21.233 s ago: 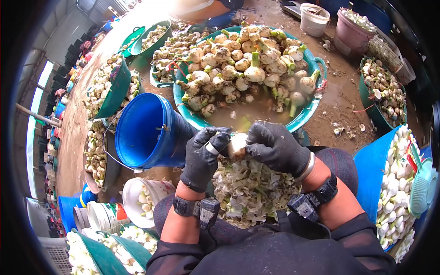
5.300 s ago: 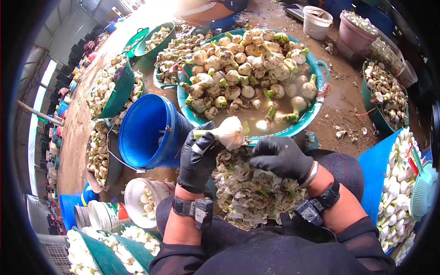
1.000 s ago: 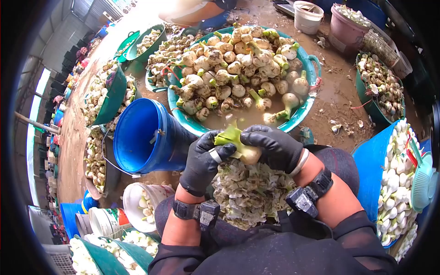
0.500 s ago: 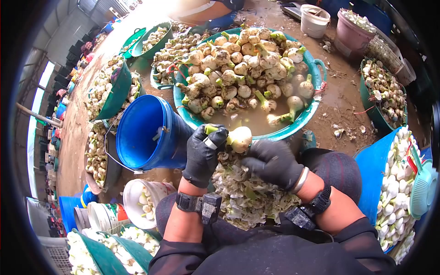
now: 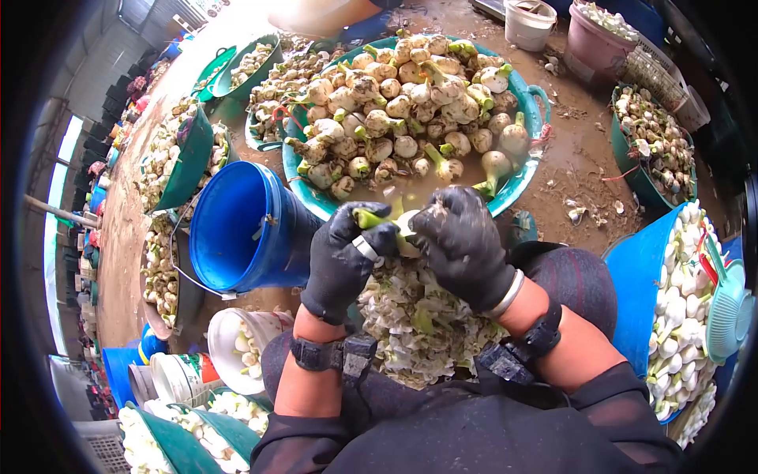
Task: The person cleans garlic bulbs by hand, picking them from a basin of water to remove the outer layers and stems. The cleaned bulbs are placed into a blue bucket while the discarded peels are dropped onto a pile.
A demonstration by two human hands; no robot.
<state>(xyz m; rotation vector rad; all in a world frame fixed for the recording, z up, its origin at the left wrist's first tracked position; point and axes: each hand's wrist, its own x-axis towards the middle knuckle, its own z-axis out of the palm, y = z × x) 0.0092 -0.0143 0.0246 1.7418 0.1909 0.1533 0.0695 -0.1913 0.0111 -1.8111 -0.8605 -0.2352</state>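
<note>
My left hand [image 5: 347, 257], in a black glove, is closed around the green stem of a fresh garlic bulb [image 5: 407, 235]. My right hand [image 5: 462, 249], also gloved, has its fingers closed against the bulb's right side; a brownish wisp shows at the fingertips, and the fingers hide much of the bulb. Below both hands lies a heap of pale peelings [image 5: 426, 324]. Just beyond them stands a green tub [image 5: 535, 126] of muddy water, piled with dirt-stained garlic bulbs [image 5: 371, 103].
A blue bucket [image 5: 229, 225] lies tilted at my left. White buckets [image 5: 229, 351] and green baskets [image 5: 178, 442] of pale bulbs stand lower left. To the right is a blue tub [image 5: 632, 284] of white bulbs with a turquoise strainer [image 5: 730, 316]. More unpeeled bulbs fill a basket [image 5: 655, 150].
My right hand has come up and left onto the bulb, covering its right side. My left hand has shifted slightly left and up, still on the stem. The whole view has moved a little.
</note>
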